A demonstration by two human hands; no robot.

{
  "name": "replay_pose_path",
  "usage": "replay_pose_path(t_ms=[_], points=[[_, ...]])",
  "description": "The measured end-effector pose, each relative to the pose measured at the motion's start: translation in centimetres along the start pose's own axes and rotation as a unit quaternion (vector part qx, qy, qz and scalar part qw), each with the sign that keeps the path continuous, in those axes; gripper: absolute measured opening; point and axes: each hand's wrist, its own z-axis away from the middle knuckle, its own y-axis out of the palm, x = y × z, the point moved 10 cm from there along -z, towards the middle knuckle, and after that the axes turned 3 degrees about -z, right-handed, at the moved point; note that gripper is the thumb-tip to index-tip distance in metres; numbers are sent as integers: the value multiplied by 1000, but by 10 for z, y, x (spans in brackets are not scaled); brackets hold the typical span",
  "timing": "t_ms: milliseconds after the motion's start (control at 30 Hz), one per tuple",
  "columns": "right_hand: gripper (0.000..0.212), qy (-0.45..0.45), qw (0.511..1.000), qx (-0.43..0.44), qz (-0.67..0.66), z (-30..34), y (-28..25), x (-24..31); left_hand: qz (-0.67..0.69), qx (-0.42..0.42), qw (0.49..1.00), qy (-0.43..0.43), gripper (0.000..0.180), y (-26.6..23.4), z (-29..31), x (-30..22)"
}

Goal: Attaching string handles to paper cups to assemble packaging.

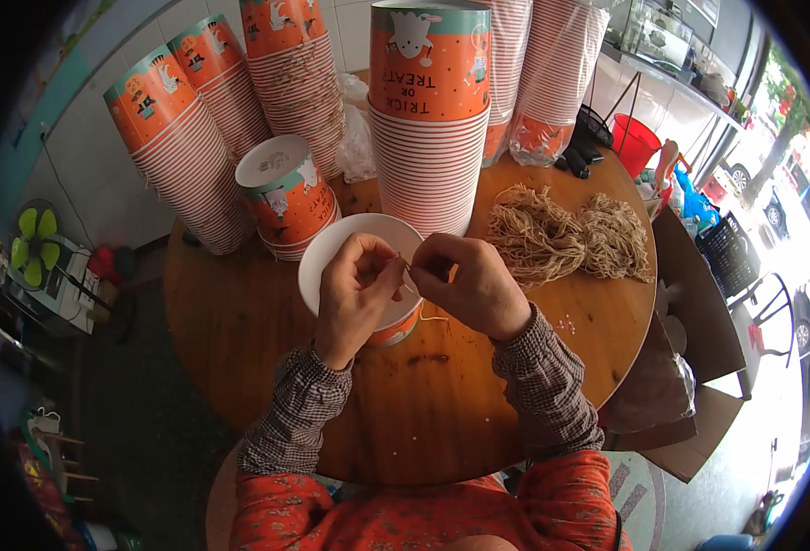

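Note:
An orange paper bucket (311,266) with a white inside stands before me on the table, its mouth facing up. Over its opening, my left hand (359,292) and my right hand (475,283) meet with their fingertips pinched together. A thin tan cord (434,318) runs from between them, and a bit of it dangles by the bucket's right side. Both hands are closed on this cord; its ends inside the fingers are hidden. Right of my right hand lies a bundle of loose tan cords (538,237), with a second bunch (614,237) beside it.
Tall stacks of orange buckets (429,156) rise at the back of the round wooden table (442,413), some in clear plastic (552,83). A shorter stack (297,207) stands left of the bucket. Open cardboard boxes (699,312) sit past the right edge; a green fan (34,246) is far left.

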Motion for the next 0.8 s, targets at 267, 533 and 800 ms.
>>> replay_pose_path(t_ms=[267,533,800], points=[[11,-22,1000,0,16,0,-5,2,-134,18,989,58,6,4,4,-12],[11,-27,999,-18,29,1,-8,3,-120,25,993,5,12,2,3,-4],[10,-50,996,-39,67,0,-7,8,-22,31,997,-60,14,0,1,11]])
